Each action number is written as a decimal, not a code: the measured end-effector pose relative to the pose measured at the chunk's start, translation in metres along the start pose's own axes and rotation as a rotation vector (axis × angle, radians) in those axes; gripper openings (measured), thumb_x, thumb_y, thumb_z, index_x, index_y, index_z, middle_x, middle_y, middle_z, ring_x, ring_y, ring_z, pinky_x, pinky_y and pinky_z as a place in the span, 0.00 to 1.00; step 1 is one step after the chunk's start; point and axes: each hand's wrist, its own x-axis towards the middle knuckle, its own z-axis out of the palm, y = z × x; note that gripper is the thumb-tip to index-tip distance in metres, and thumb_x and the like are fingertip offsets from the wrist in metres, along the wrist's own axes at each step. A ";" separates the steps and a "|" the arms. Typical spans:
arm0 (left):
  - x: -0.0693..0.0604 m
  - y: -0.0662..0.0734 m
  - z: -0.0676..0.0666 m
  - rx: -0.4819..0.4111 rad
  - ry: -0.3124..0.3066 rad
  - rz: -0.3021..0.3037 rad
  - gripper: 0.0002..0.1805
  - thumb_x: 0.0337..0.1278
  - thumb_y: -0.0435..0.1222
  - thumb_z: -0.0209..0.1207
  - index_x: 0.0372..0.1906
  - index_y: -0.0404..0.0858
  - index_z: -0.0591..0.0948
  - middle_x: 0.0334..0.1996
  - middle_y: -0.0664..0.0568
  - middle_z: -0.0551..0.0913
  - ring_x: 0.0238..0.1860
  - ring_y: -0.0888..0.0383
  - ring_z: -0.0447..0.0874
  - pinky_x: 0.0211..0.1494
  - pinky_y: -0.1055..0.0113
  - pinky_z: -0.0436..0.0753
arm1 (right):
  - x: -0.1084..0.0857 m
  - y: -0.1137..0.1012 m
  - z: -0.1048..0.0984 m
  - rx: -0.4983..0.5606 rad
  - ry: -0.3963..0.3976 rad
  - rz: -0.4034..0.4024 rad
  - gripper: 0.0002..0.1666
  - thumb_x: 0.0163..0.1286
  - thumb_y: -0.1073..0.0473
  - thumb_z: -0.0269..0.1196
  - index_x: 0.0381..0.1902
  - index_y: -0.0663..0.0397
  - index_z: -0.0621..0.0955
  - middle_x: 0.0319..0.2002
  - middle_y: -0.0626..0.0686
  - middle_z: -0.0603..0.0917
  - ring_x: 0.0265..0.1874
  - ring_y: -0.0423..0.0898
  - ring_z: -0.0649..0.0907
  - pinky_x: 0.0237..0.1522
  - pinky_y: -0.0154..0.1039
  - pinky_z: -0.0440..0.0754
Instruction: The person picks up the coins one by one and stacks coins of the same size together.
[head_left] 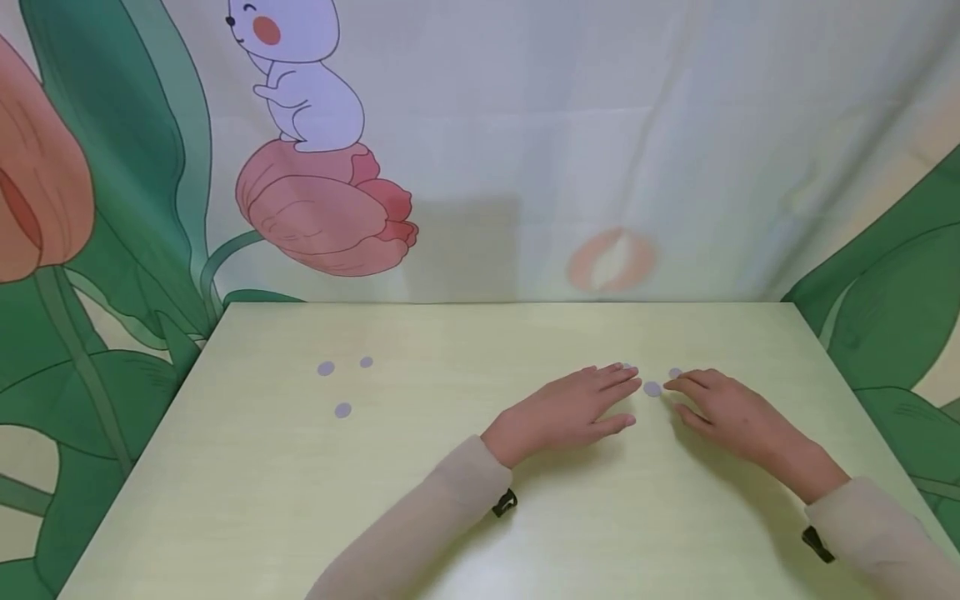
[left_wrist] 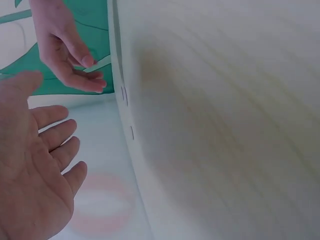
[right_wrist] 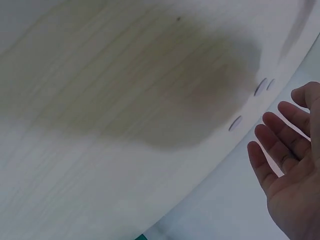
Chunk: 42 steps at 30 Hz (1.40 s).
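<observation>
The left hand (head_left: 566, 410) and right hand (head_left: 738, 417) hover loose, empty, by three round lilac discs (head_left: 652, 389); three matching discs (head_left: 342, 410) seem untouched yet.

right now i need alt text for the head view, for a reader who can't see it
A person's left hand and right hand hover over a pale table near three small lilac discs; three more discs lie toward the left. Behind, a printed backdrop shows a white cartoon animal on a pink tulip.
</observation>
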 end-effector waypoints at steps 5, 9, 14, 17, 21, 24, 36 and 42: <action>0.015 -0.001 0.005 -0.068 0.012 -0.058 0.33 0.80 0.55 0.41 0.80 0.45 0.60 0.79 0.56 0.60 0.78 0.60 0.56 0.78 0.69 0.55 | 0.003 0.006 0.005 0.019 -0.009 0.006 0.20 0.68 0.62 0.68 0.56 0.63 0.82 0.56 0.65 0.82 0.55 0.63 0.81 0.56 0.59 0.80; 0.027 -0.001 0.008 -0.115 0.054 -0.098 0.29 0.79 0.50 0.48 0.76 0.44 0.67 0.73 0.54 0.69 0.73 0.59 0.67 0.73 0.68 0.66 | 0.005 0.010 0.007 0.064 -0.004 0.021 0.18 0.67 0.63 0.69 0.54 0.63 0.83 0.54 0.63 0.83 0.54 0.62 0.82 0.55 0.58 0.80; 0.040 0.000 0.013 -0.247 0.143 -0.150 0.23 0.75 0.44 0.57 0.68 0.42 0.76 0.59 0.53 0.81 0.57 0.60 0.80 0.58 0.73 0.76 | 0.007 0.018 0.013 0.199 0.010 0.103 0.18 0.67 0.61 0.71 0.53 0.61 0.83 0.49 0.58 0.85 0.45 0.55 0.84 0.49 0.53 0.83; 0.047 -0.001 0.018 -0.381 0.187 -0.208 0.20 0.72 0.41 0.61 0.63 0.40 0.80 0.48 0.53 0.84 0.43 0.63 0.81 0.44 0.77 0.77 | 0.009 0.023 0.017 0.281 0.011 0.162 0.19 0.67 0.60 0.70 0.54 0.59 0.83 0.46 0.54 0.85 0.41 0.49 0.83 0.44 0.47 0.84; 0.058 -0.005 0.028 -0.506 0.240 -0.269 0.17 0.68 0.39 0.65 0.58 0.38 0.84 0.39 0.55 0.83 0.35 0.66 0.78 0.37 0.79 0.74 | 0.011 0.028 0.020 0.347 0.024 0.207 0.18 0.67 0.60 0.71 0.53 0.59 0.84 0.39 0.50 0.85 0.37 0.45 0.81 0.38 0.37 0.81; 0.064 -0.008 0.035 -0.566 0.268 -0.285 0.15 0.66 0.37 0.66 0.55 0.38 0.85 0.36 0.55 0.83 0.35 0.65 0.77 0.39 0.79 0.74 | 0.012 0.031 0.022 0.372 0.036 0.225 0.17 0.65 0.60 0.72 0.51 0.59 0.85 0.34 0.47 0.83 0.34 0.44 0.80 0.34 0.33 0.79; 0.078 -0.010 0.055 -0.633 0.336 -0.355 0.12 0.60 0.34 0.70 0.48 0.39 0.89 0.26 0.59 0.80 0.30 0.66 0.72 0.37 0.78 0.71 | 0.020 0.034 0.031 0.384 0.009 0.253 0.14 0.65 0.59 0.73 0.47 0.58 0.86 0.30 0.45 0.82 0.32 0.44 0.78 0.36 0.34 0.78; 0.083 -0.005 0.059 -0.574 0.358 -0.380 0.13 0.61 0.36 0.70 0.49 0.41 0.90 0.24 0.60 0.77 0.30 0.67 0.70 0.36 0.78 0.69 | 0.023 0.032 0.034 0.374 0.021 0.290 0.13 0.66 0.57 0.72 0.45 0.57 0.86 0.29 0.46 0.81 0.30 0.44 0.77 0.35 0.38 0.76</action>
